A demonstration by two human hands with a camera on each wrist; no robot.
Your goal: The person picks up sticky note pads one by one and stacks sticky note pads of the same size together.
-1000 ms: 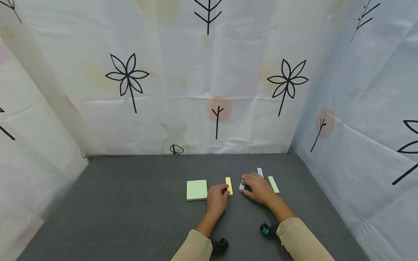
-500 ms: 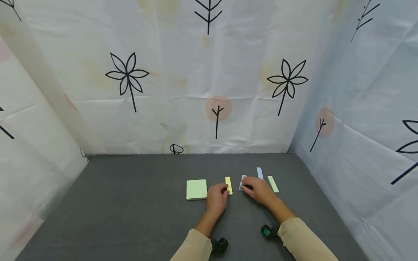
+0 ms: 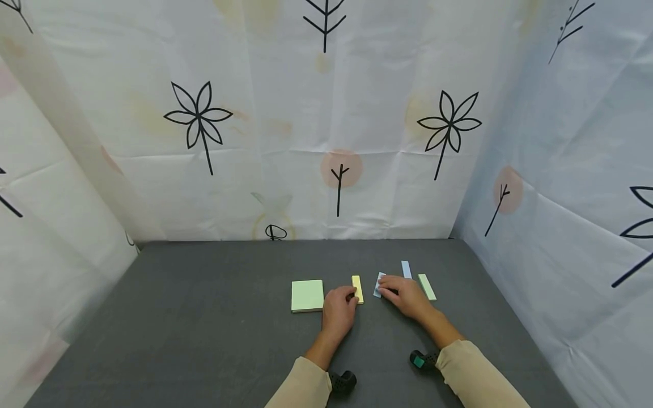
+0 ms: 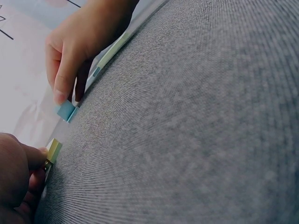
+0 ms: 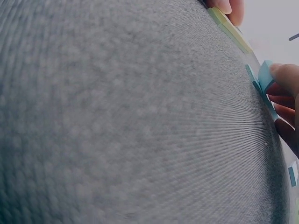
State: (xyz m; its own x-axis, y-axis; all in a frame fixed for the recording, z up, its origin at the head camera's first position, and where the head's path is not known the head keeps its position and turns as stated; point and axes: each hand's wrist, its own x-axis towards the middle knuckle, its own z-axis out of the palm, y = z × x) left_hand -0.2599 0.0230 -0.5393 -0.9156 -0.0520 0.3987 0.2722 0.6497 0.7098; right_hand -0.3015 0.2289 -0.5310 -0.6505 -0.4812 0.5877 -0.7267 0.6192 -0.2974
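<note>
Two grips are engaged. The left hand [image 3: 339,313] pinches the yellow strip [image 3: 357,282] between thumb and finger at the strip's left edge; the strip lies on the grey table [image 3: 214,328]. The right hand [image 3: 407,296] pinches the near blue strip [image 3: 378,287], positioned to the right of the left-hand grip and well clear of the yellow strip. In the right wrist view, the upper layer of this strip is bent up in a curve under the thumb [image 5: 286,77], while the layer below lies flat on the table.

Just left of the left-hand grip sits the green pad [image 3: 307,296], square and flat; contact with the hand cannot be confirmed. Beyond the right-hand grip lies the far blue strip [image 3: 405,268], its near end behind the hand. To the right of the same grip lies the green strip [image 3: 427,287], set at a slant. Behind each grip, a black device [image 3: 343,383] is worn at the wrist, next to a beige sleeve [image 3: 303,386].
</note>
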